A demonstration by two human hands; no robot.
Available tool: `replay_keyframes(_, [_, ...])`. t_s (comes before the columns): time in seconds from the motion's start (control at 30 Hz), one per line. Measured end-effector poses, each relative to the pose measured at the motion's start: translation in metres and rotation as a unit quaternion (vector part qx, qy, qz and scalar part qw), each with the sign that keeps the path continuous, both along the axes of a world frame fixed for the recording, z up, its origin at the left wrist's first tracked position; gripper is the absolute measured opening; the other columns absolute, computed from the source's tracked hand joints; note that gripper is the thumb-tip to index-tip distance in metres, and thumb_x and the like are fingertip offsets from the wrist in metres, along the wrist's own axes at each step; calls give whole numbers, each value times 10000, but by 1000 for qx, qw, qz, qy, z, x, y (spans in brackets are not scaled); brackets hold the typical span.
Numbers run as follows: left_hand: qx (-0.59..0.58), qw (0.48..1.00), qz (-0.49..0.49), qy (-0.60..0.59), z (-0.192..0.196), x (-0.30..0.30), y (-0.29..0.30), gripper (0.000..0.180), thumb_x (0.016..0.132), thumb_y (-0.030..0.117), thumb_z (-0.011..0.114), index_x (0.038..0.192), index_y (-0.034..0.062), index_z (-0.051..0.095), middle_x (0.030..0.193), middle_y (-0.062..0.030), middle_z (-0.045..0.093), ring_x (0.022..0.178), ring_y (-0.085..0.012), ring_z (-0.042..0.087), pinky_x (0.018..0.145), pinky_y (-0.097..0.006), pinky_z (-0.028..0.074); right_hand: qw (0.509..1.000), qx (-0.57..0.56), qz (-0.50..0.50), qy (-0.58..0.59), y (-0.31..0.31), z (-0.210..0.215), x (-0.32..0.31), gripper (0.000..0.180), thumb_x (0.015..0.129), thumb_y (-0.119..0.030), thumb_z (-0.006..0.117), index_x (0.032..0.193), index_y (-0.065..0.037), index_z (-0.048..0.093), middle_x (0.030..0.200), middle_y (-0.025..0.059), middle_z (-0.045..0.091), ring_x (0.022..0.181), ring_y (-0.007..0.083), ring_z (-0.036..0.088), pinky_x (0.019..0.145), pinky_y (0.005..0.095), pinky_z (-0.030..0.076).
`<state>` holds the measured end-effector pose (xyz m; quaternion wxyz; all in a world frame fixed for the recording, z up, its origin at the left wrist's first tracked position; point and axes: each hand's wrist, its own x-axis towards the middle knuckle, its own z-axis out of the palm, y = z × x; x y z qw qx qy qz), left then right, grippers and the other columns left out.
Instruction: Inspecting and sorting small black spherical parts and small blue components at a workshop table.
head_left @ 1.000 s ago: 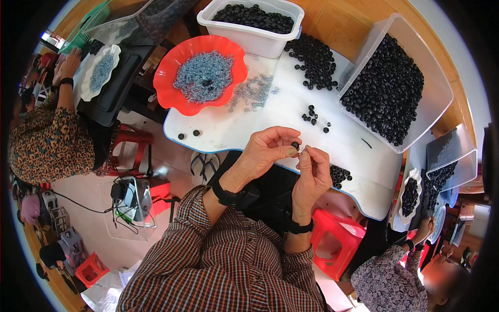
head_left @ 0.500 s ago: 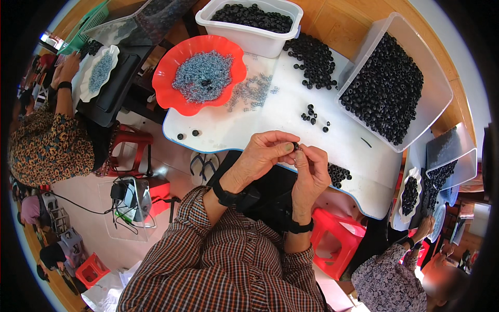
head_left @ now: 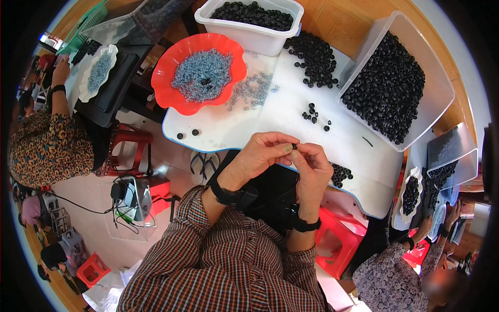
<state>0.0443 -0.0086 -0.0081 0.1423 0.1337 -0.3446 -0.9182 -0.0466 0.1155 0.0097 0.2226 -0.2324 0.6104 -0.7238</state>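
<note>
Over the table's front edge, my left hand (head_left: 263,156) pinches a small round black part (head_left: 294,146) between thumb and forefinger. My right hand (head_left: 311,165) meets it from the other side, thumb and fingertips closed on the same part; whether a tiny clear piece sits in them is hidden. Beside my right hand lies a cluster of black ring-like parts (head_left: 340,175). Two loose black parts (head_left: 187,134) rest near the left edge. A red wavy-rimmed bowl (head_left: 165,93) holds many small clear bluish pieces, with a few black parts on top.
A white tub (head_left: 249,35) and a tilted clear bin (head_left: 432,112) hold black parts. More black parts (head_left: 314,60) are heaped between them on the white table (head_left: 249,125). Clear pieces (head_left: 250,91) lie scattered by the bowl. Other people work at left and right; a red stool (head_left: 338,242) stands at right.
My right hand has shifted slightly right and turned a little, its fingertips still at the black part. My left hand stays almost in place. The left co-worker's hand has moved.
</note>
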Motion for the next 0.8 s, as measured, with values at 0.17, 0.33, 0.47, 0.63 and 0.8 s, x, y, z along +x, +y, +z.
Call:
replay_keyframes(0.17, [118,992,-24,49,-4,0,-2,244,949,68,602,1166,-40,628,989,-104,675,818,-157,663,778,-284,572,999,-10,23,-48,-2,7,0,132,866,40,672,992,4,653,932,29,641,787,68,590,724,203,489])
replay_keyframes(0.33, [138,990,-12,33,-4,-3,-1,242,955,70,590,1167,-43,619,987,-108,668,817,-162,663,774,-287,574,999,14,11,-41,-4,8,-3,113,877,28,666,986,7,647,929,22,645,806,66,595,716,202,489])
replay_keyframes(0.47, [101,995,2,13,-5,-5,0,241,952,65,591,1167,-42,615,979,-105,665,819,-162,661,767,-290,573,999,34,-19,0,-11,9,1,87,874,10,674,956,1,646,908,28,645,772,64,599,685,201,484])
replay_keyframes(0.63, [106,994,6,10,-7,-2,-6,230,952,60,582,1154,-40,626,1011,-123,659,830,-156,636,745,-285,540,994,57,-64,65,-19,1,-10,70,852,-4,677,915,-10,648,894,41,631,721,84,602,643,223,479])
replay_keyframes(0.8, [119,993,4,1,-5,-4,-6,242,947,55,581,1162,-47,625,1015,-135,661,822,-158,633,733,-277,531,905,185,-222,312,-26,-3,-50,89,856,-40,659,943,-22,655,897,81,592,651,166,583,577,289,467])
